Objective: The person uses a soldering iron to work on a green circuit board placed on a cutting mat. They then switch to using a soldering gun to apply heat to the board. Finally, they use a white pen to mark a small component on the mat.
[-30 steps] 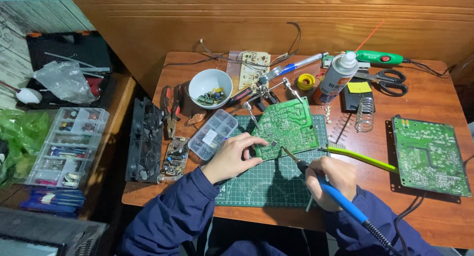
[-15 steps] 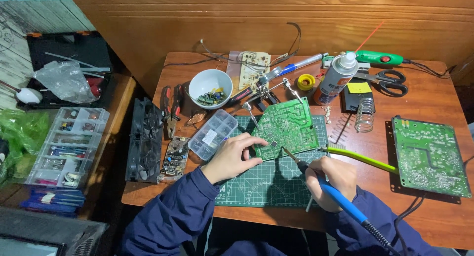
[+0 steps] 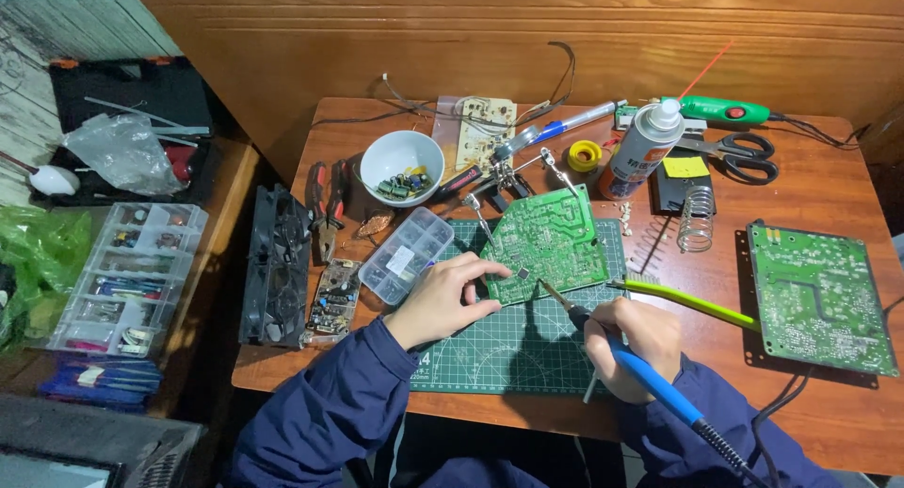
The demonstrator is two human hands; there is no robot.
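Green circuit board (image 3: 549, 243) sits tilted in a clamp stand (image 3: 504, 182) just ahead of both hands, over a dark green cutting mat (image 3: 527, 342).

Head view — left hand (image 3: 443, 300) is closed on the board's near left edge, fingers curled over it, steadying it. Right hand (image 3: 629, 342) is closed in a pen grip around a blue-handled soldering iron (image 3: 640, 370); the tip meets the board near its lower middle, just right of the left fingertips. A thin yellow-green tool (image 3: 692, 302) lies just beyond the right hand; whether the hand touches it I cannot tell.

Around the hands: clear parts box (image 3: 407, 255) just beyond the left hand, white bowl (image 3: 403, 165) of small parts further ahead. Spray can (image 3: 643, 149), wire coil stand (image 3: 697, 219) and scissors (image 3: 739, 156) ahead of the right hand; second green board (image 3: 819, 295) well to its right.

Judgement on the step — soldering a joint: keep the left fingers clear of the hot tip, hold the board still against the clamp, rest the right wrist on the mat, and mind the cord trailing back toward the body.
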